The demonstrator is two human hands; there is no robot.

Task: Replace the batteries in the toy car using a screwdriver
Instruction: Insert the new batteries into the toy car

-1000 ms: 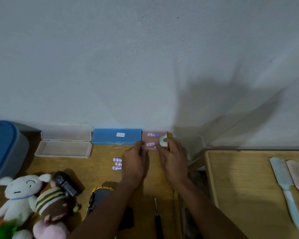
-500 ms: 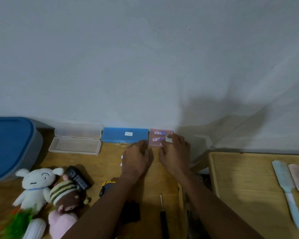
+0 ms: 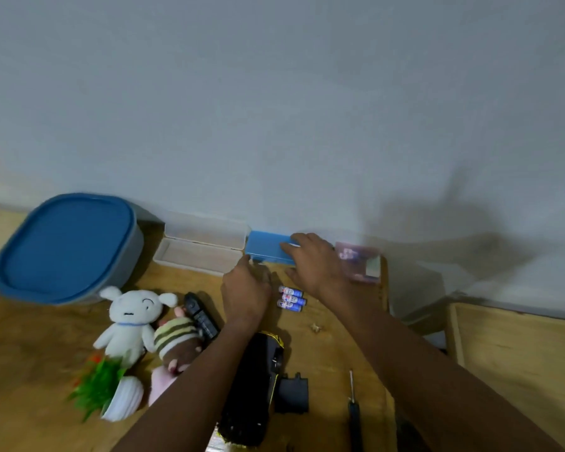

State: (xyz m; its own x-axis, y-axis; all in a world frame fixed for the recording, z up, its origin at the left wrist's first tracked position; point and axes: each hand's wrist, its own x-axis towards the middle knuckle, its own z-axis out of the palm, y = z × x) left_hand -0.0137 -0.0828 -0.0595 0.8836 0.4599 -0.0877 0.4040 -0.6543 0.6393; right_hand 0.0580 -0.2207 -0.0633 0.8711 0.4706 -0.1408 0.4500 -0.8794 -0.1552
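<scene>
The black and yellow toy car (image 3: 255, 383) lies under my left forearm, near the table's front. Its black battery cover (image 3: 291, 393) lies off, just right of it. A screwdriver (image 3: 355, 414) lies further right. Three loose batteries (image 3: 290, 298) sit between my hands. My right hand (image 3: 317, 264) lies over the right end of a closed blue box (image 3: 266, 247) by the wall, fingers on top and thumb at its front edge. My left hand (image 3: 246, 290) has its fingertips at the box's front left corner, with the fingers curled and partly hidden. A pink case (image 3: 361, 261) holding batteries stands right of my right hand.
An open clear plastic case (image 3: 199, 252) and a large blue-lidded tub (image 3: 66, 247) stand to the left by the wall. Plush toys (image 3: 129, 321), a black remote (image 3: 201, 316) and a small green plant (image 3: 100, 383) crowd the front left. A second wooden table (image 3: 516, 360) is at right.
Both hands left the pink case and moved left to the blue box. The view turned left, uncovering the three loose batteries and the battery cover.
</scene>
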